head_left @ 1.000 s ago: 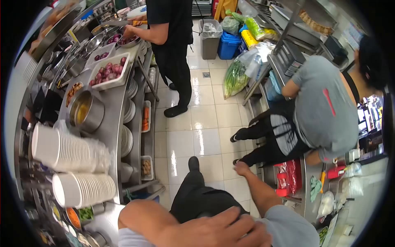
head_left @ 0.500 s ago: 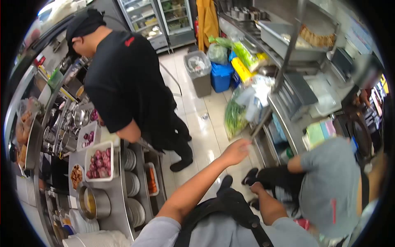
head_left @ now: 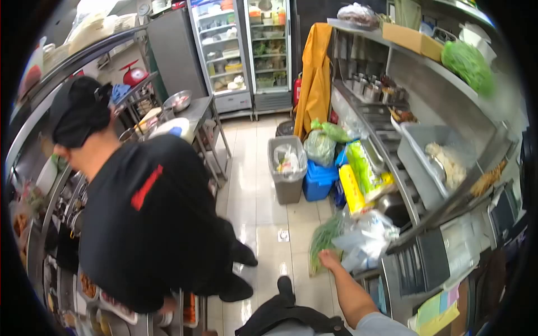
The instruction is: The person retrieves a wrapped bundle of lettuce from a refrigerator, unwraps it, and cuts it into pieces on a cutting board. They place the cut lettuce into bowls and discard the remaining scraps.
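Observation:
My right hand (head_left: 329, 259) hangs in front of me on the right, forearm bare below a grey sleeve. In this view it overlaps the edge of a clear bag of long green vegetables (head_left: 328, 238) on the floor. Its fingers point away and are blurred, so I cannot tell whether they are curled or spread. Just right of that hand, white and clear plastic bags (head_left: 370, 238) lie against the shelving. My left hand is out of view. My dark shoe (head_left: 286, 288) is on the tiled floor ahead.
A co-worker in black (head_left: 145, 224) stands close on the left at the counter. Ahead are a grey bin (head_left: 287, 168), a blue container (head_left: 320, 180) and glass-door fridges (head_left: 269, 56). Steel shelving on the right holds a grey tub (head_left: 420, 168). A steel table (head_left: 196, 115) stands at the back left.
My view has moved forward and tilted up, past the crouching person in grey. My left hand has left view; my right hand has swung forward. The co-worker in black appears nearer.

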Demonstrator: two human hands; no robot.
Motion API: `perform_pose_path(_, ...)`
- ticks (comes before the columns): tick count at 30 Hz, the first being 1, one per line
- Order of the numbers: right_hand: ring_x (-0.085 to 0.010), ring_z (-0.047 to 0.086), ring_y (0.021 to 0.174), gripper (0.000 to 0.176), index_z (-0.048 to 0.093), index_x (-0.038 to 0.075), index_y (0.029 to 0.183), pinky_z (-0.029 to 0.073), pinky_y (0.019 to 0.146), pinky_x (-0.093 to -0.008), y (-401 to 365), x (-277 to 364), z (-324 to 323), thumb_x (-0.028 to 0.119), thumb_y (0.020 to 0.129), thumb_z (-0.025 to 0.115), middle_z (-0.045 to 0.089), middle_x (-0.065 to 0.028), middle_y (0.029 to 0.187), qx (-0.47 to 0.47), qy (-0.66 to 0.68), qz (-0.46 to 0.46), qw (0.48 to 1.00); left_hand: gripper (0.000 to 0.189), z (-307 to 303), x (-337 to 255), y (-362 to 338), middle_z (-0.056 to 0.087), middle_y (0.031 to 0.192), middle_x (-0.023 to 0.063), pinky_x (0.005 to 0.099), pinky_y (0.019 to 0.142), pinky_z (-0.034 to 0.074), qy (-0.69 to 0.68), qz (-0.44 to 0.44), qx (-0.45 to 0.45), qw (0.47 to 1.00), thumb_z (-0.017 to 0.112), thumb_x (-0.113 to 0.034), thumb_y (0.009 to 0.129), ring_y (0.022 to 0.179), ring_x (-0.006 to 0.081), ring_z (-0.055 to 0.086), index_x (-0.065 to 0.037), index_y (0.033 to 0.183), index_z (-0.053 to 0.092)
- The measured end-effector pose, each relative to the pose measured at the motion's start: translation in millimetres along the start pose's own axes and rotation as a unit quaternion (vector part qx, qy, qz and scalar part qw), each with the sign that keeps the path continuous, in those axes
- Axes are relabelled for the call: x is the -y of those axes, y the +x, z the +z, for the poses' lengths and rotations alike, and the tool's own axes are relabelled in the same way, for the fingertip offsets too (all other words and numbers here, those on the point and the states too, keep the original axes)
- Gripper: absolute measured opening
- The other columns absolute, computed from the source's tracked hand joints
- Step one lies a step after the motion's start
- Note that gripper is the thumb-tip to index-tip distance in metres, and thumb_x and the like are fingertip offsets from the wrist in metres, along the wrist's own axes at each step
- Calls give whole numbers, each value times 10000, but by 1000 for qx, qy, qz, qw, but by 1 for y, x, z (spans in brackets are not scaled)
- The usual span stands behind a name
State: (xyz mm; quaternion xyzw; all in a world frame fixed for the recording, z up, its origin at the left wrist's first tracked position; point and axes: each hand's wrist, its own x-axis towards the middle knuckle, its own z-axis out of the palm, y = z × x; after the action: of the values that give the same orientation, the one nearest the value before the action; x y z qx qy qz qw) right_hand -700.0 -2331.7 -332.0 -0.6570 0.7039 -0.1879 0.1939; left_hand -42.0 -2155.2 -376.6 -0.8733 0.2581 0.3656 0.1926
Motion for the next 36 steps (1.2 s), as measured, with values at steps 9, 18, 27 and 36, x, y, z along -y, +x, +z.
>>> perform_pose_path(9, -175, 641, 587, 270, 658, 44, 676, 495, 528, -343, 69, -66, 5, 223, 868, 592, 663, -82, 669, 180, 92, 268, 942, 237, -122, -373, 5, 706, 935, 94, 386, 708, 551, -34, 361, -13, 932, 574, -243, 906, 847, 248, 694, -73, 1035, 678)
perform_pose_path(18, -365, 662, 826, 385, 718, 59, 816, 508, 752, -484, 339, -84, 31, 351, 938, 499, 706, -168, 861, 357, -182, -133, 906, 230, -245, -621, -29, 705, 938, 87, 390, 696, 552, -159, 444, -52, 880, 575, -251, 911, 851, 245, 691, -81, 1028, 676)
perform_pose_path(27, -400, 657, 890, 376, 683, 44, 819, 522, 756, -466, 664, 6, 12, 373, 844, 503, 689, -216, 922, 193, 37, -104, 975, 223, -312, -542, 8, 704, 941, 80, 393, 685, 554, -195, 141, -174, 955, 575, -258, 915, 854, 243, 688, -89, 1022, 673)
perform_pose_path(36, -401, 677, 812, 402, 704, 18, 764, 528, 730, -494, 800, -1, 86, 347, 862, 495, 688, -243, 869, 311, -142, -251, 905, 216, -352, -541, 40, 703, 944, 73, 397, 673, 555, -278, -33, -214, 936, 576, -266, 920, 857, 240, 684, -97, 1015, 671)
